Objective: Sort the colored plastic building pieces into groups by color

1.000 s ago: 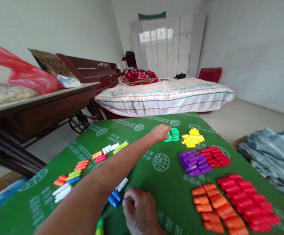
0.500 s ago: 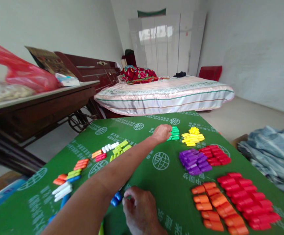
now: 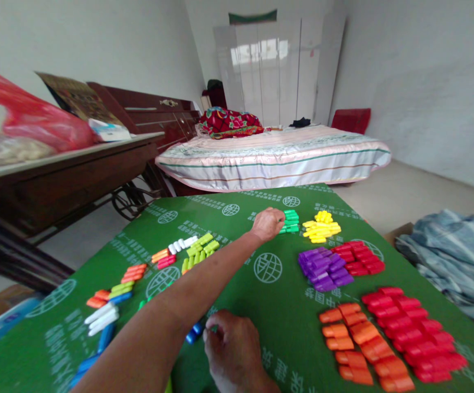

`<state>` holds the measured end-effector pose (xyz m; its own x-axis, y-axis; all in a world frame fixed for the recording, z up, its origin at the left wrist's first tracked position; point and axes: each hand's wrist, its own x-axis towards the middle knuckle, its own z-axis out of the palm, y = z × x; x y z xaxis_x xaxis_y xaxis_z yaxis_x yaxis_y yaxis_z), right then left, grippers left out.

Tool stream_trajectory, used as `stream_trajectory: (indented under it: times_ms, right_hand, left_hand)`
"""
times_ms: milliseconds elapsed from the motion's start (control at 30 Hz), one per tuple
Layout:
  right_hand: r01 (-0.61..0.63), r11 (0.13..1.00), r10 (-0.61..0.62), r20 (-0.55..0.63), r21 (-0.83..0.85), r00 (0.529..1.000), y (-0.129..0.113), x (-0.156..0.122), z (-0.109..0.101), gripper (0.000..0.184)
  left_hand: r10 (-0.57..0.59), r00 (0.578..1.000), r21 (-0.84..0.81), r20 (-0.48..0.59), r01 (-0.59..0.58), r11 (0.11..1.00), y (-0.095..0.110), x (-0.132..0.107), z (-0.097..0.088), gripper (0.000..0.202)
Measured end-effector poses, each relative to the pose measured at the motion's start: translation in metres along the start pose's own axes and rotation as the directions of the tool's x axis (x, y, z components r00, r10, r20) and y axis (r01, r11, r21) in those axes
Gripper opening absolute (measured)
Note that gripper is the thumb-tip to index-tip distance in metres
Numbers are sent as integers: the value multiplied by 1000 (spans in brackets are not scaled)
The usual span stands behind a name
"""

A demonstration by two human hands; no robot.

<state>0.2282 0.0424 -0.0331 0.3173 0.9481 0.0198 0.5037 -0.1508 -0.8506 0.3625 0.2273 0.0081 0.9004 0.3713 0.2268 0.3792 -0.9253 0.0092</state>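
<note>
My left arm stretches across the green board (image 3: 220,224), and my left hand (image 3: 268,224) is at the left edge of a group of green marker caps (image 3: 291,221). Its fingers are closed in a pinch on a green cap there, though the fingertips are partly hidden. Near the front edge, my right hand (image 3: 234,346) is curled closed, thumb against fingers; what is inside, if anything, I cannot make out. Just left of it lie blue caps (image 3: 193,333), partly behind my left forearm. Lime caps (image 3: 202,248) lie beyond the forearm.
Yellow (image 3: 322,227), purple (image 3: 324,268), dark red (image 3: 359,258), orange (image 3: 363,341) and bright red caps (image 3: 414,333) are grouped on the right. White caps (image 3: 103,318) and small mixed groups lie left. A bed (image 3: 277,158) stands beyond the board, a sewing-machine table (image 3: 69,164) at left.
My left hand has shifted very slightly left at the green group, and a bit more green shows beside its fingers. My right hand is almost unchanged. The view has moved slightly.
</note>
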Motion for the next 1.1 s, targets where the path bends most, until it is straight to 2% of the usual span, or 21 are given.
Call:
stream_trajectory:
  times_ms: [367, 500, 600, 733, 833, 933, 1000, 1100]
  right_hand:
    - [-10, 1000, 10, -3, 15, 1000, 0, 0, -1, 20]
    - [-3, 999, 3, -5, 35, 1000, 0, -2, -4, 20]
    - [-1, 998, -1, 17, 62, 1000, 1, -4, -6, 19]
    - [-16, 992, 10, 47, 128, 999, 3, -6, -8, 18]
    - [-2, 987, -7, 58, 159, 998, 4, -8, -9, 18]
    - [4, 985, -16, 67, 175, 998, 8, -8, -8, 19]
    - [12, 984, -25, 72, 178, 997, 12, -9, -6, 19]
    - [24, 984, -36, 65, 178, 997, 18, -9, -3, 22]
  left_hand:
    - [-11, 1000, 22, -10, 11, 1000, -2, -6, 1, 15]
    - [-13, 1000, 28, -12, 13, 1000, -5, -10, -9, 18]
    - [-11, 1000, 33, 5, 11, 999, -11, -26, -25, 19]
    - [13, 998, 64, 55, -17, 998, -25, -74, -54, 20]
    - [25, 995, 80, 98, -33, 996, -38, -126, -79, 23]
    - [-49, 986, 71, 161, 38, 997, -47, -183, -103, 25]
    - [-97, 971, 51, 219, 88, 995, -46, -221, -116, 25]
    - [-150, 943, 30, 297, 148, 989, -34, -271, -127, 23]
